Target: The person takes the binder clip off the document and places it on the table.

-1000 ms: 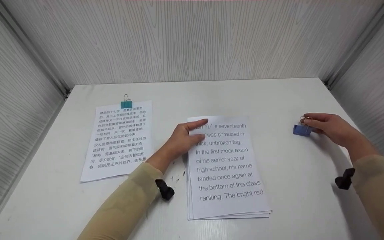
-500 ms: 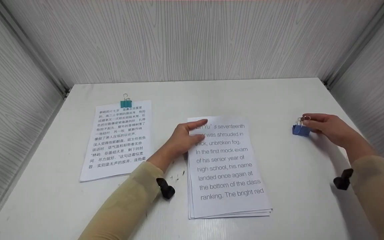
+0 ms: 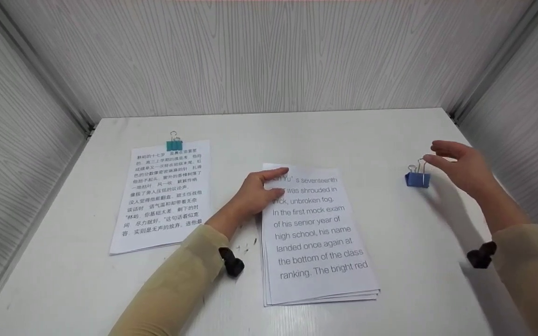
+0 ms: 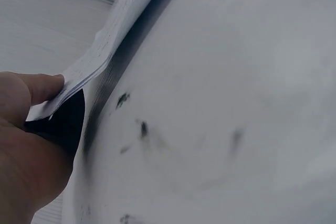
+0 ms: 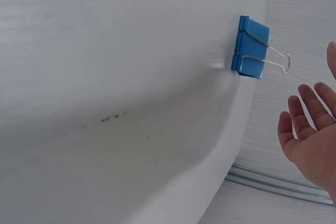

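Observation:
My left hand grips the left edge of a stack of printed sheets near its top corner. A digit lies on top of the paper in the left wrist view, the edge is raised with a dark gap below, and the remaining fingers are hidden. At the right, a blue binder clip stands on the table with its wire handles up. Beside it my right hand has its fingers spread and holds nothing. The right wrist view shows a gap between this hand and the clip.
Left of the stack lies another set of printed sheets, held at its top by a teal binder clip. A white table bears everything. Patterned panels close in the back and both sides.
My right hand has let go of the blue binder clip and drawn up and away, its fingers opening. The clip now stands alone, slightly turned. My left hand has stayed on the stack.

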The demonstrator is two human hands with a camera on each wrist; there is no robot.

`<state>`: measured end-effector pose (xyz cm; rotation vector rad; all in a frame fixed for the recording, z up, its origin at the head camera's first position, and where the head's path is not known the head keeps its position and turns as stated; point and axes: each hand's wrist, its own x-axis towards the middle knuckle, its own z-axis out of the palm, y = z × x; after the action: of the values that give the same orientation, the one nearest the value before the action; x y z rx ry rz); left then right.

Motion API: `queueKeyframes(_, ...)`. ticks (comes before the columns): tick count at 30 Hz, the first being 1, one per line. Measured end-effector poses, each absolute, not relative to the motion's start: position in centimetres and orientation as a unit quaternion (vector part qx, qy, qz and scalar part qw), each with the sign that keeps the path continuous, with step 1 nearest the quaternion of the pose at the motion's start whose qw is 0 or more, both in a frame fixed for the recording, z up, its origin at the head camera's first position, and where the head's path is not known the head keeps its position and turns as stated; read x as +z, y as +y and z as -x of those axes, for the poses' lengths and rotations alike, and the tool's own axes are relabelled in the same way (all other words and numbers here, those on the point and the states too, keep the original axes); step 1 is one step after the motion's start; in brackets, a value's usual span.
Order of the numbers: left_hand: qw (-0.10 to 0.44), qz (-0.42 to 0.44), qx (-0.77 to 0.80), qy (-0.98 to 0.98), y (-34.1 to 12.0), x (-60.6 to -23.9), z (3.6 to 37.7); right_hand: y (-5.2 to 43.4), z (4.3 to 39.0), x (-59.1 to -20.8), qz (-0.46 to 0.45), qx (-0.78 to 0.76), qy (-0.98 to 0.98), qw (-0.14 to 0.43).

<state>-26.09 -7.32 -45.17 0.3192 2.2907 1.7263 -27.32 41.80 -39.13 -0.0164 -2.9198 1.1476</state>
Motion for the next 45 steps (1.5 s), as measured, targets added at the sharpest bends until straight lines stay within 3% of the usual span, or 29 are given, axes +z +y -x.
queueKeyframes(5, 0.104, -0.115, 0.537, 0.829, -7.4, -44.5, 26.4, 38.8, 26.3, -38.2, -0.047, 0.317, -0.945, 0.063)
queueKeyframes(15, 0.027, -0.135, 0.317, 0.938, -7.6, -41.9, 24.4, 31.2, 22.7, -37.7, -0.167, 0.202, -0.963, 0.064)
queueKeyframes(25, 0.043, -0.224, 0.110, 0.967, -8.2, -42.2, 18.6, 25.3, 18.3, -39.8, -0.240, 0.073, -0.968, -0.026)
queueKeyframes(33, 0.079, -0.272, 0.064, 0.957, -8.6, -42.5, 14.6, 24.0, 15.6, -41.3, -0.297, 0.041, -0.953, -0.049)
queueKeyframes(45, 0.107, -0.305, 0.053, 0.945, -8.5, -43.1, 13.5, 23.6, 14.7, -42.4, -0.302, 0.041, -0.942, -0.138)
